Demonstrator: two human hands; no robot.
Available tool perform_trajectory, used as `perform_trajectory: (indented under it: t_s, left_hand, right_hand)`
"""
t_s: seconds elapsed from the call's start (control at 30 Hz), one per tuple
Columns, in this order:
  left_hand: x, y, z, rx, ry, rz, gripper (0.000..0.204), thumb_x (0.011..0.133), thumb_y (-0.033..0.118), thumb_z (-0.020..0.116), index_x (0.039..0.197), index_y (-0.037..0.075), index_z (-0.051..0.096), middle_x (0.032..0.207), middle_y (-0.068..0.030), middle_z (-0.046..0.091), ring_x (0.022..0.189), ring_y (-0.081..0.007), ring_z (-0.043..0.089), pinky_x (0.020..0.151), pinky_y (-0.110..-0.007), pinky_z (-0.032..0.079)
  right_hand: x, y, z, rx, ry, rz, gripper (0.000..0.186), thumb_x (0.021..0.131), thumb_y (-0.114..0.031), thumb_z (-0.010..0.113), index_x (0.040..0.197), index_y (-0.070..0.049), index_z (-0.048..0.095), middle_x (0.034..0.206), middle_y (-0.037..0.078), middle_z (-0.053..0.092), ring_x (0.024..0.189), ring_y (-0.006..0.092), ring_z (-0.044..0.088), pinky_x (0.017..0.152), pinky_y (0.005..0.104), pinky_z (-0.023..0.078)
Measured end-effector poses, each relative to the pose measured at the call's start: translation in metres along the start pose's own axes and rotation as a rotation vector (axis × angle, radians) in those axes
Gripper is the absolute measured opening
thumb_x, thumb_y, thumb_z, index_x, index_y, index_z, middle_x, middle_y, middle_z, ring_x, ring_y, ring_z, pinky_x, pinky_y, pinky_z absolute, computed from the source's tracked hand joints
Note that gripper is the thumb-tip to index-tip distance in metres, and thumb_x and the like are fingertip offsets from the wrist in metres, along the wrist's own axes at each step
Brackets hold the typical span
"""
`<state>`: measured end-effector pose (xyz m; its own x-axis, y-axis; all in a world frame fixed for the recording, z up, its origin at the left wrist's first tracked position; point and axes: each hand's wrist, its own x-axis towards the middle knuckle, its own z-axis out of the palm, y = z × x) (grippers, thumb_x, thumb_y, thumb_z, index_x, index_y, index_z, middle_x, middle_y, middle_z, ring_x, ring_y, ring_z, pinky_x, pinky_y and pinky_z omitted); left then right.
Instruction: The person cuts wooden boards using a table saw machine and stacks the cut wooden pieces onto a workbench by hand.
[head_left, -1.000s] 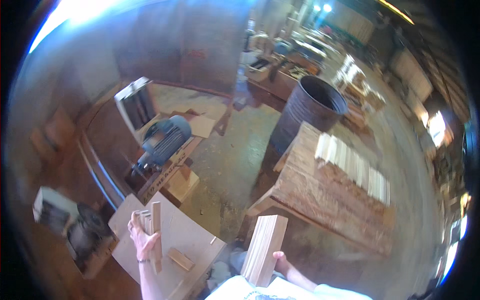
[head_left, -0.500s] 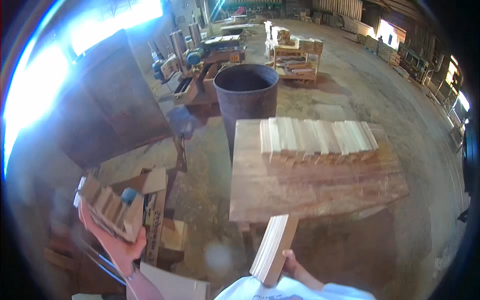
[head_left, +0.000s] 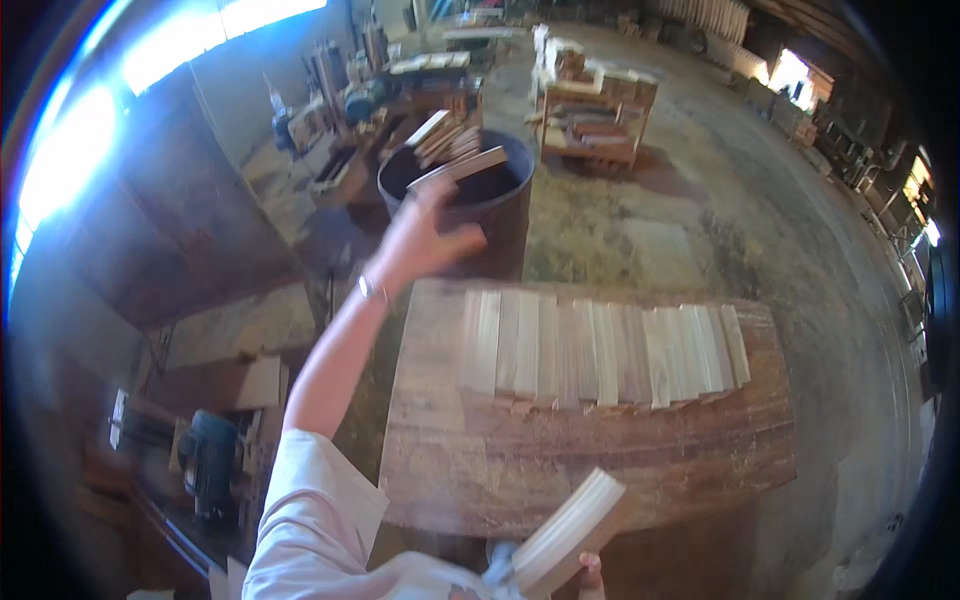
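Observation:
My left hand [head_left: 428, 238] is stretched out with its fingers apart at the near rim of a dark metal drum [head_left: 520, 212]. Several loose wood strips [head_left: 450, 143] hang in the air over the drum's mouth, free of the hand; one longer strip [head_left: 465, 170] is just past my fingertips. Close to my body, my right hand [head_left: 592, 572] grips a stack of wood strips [head_left: 575, 530], tilted, with its end toward the table. Beyond that stack, a row of pale wood strips [head_left: 610, 345] lies side by side on the wooden table [head_left: 450, 440].
At lower left stands a machine with a blue-green motor [head_left: 210, 455]. A large dark panel [head_left: 190, 200] leans at the left. Behind the drum are more machines [head_left: 350, 105] and a wooden cart [head_left: 595, 115] loaded with boards.
My left arm has swung from the lower left up to the drum, and the wood pieces it held have left the hand. The right hand still holds its stack, now lower.

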<state>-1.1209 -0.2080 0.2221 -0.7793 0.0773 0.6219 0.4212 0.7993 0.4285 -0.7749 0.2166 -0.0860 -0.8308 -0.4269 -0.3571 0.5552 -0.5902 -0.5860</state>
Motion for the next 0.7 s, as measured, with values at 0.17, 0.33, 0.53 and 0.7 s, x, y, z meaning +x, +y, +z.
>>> perform_trajectory:
  t_s: [0.17,0.33,0.53,0.7]
  left_hand:
    - [-0.25,0.108,0.067,-0.693,-0.85,-0.289,0.105,0.068,0.053,0.085,0.142,-0.006,0.039,0.144,-0.0271,0.043,0.135,-0.0377,0.042,0.112,-0.044,0.035]
    - [-0.296,0.128,0.045,-1.007,-0.573,-0.705,0.134,0.061,0.047,0.091,0.153,-0.004,0.008,0.157,-0.0256,0.019,0.146,-0.0361,0.019,0.118,-0.046,0.023]
    - [-0.293,0.023,0.029,-1.022,-0.162,-0.992,0.108,0.071,0.036,0.076,0.156,0.011,0.015,0.152,-0.0221,0.03,0.141,-0.0336,0.032,0.115,-0.045,0.028]
    - [-0.267,-0.08,0.069,-1.064,-0.11,-1.123,0.095,0.079,0.033,0.067,0.155,0.005,0.018,0.147,-0.0193,0.038,0.13,-0.0257,0.044,0.109,-0.038,0.036]
  right_hand:
    - [-0.02,-0.035,0.028,0.025,0.065,0.23,0.089,0.066,-0.036,0.074,0.14,0.0,0.04,0.129,0.017,0.057,0.119,0.031,0.056,0.1,0.0436,0.047]
    - [0.119,-0.044,0.112,-0.519,-0.038,0.148,0.1,0.062,-0.036,0.08,0.144,-0.002,0.035,0.134,0.017,0.052,0.124,0.0302,0.052,0.102,0.0433,0.046]
    - [0.236,-0.023,0.252,-0.634,-0.238,0.195,0.091,0.079,-0.039,0.068,0.151,-0.003,0.025,0.145,0.015,0.042,0.135,0.028,0.04,0.113,0.0398,0.031]
    - [0.329,0.016,0.275,-0.551,-0.009,0.219,0.073,0.097,-0.045,0.049,0.152,-0.003,0.025,0.149,0.013,0.038,0.136,0.0245,0.038,0.115,0.0364,0.027]
